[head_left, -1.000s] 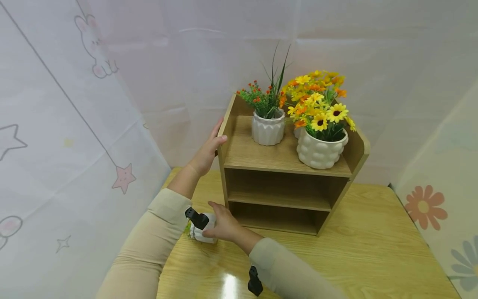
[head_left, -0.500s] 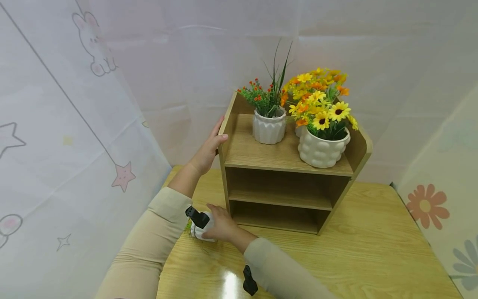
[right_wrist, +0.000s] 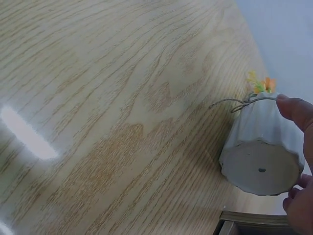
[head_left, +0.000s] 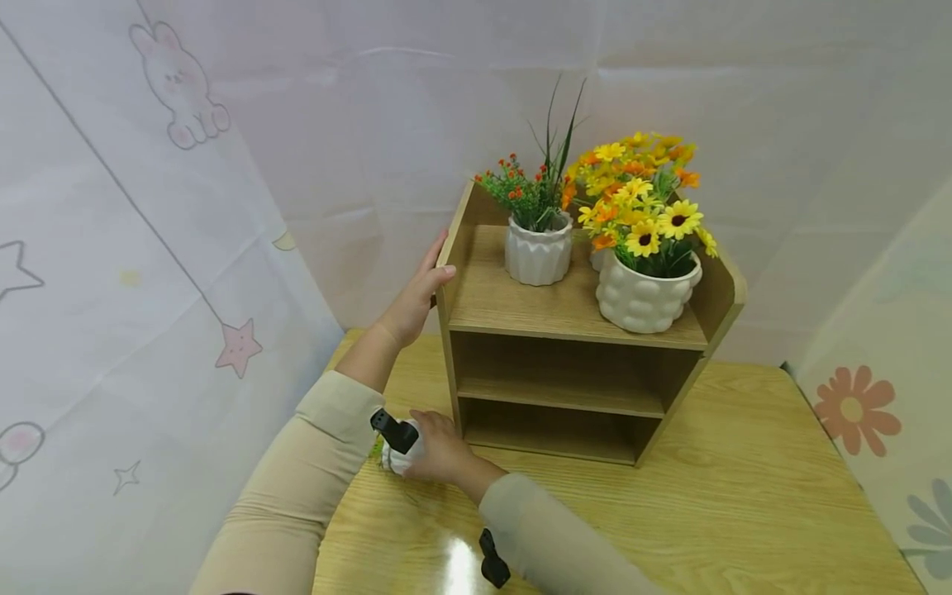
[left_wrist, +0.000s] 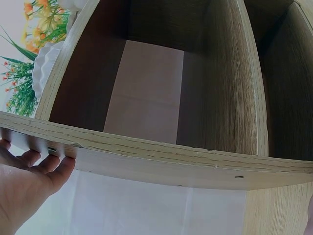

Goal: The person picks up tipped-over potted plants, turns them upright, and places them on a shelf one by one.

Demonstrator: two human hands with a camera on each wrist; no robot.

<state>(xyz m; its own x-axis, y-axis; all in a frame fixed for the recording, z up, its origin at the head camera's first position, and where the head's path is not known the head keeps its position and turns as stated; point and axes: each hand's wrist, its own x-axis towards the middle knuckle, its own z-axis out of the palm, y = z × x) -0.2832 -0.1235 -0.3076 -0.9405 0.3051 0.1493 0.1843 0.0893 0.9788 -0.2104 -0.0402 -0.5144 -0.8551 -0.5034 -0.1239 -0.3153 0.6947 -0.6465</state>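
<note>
My left hand [head_left: 407,310] rests on the left side panel of a small wooden shelf unit [head_left: 568,330]; its thumb lies over the front edge. The fingertips [left_wrist: 63,169] touch the panel's outer face in the left wrist view. My right hand [head_left: 439,446] grips a small white fluted flowerpot [right_wrist: 264,125] lying on its side on the table, left of the unit. A thin twine bow [right_wrist: 239,104] circles the pot, and orange and yellow flowers [right_wrist: 264,83] show past its rim. The pot's base faces the right wrist camera.
A white fluted pot [head_left: 539,256] with red-flowered greenery and a cream bubbled pot [head_left: 645,297] with yellow flowers stand on the unit's top. Another pot is mostly hidden behind the cream one. The wooden table [head_left: 744,463] meets printed cloth walls [head_left: 372,165].
My right hand has moved slightly left and closed round the flowerpot. The left hand stays on the side panel. The head view has shifted slightly.
</note>
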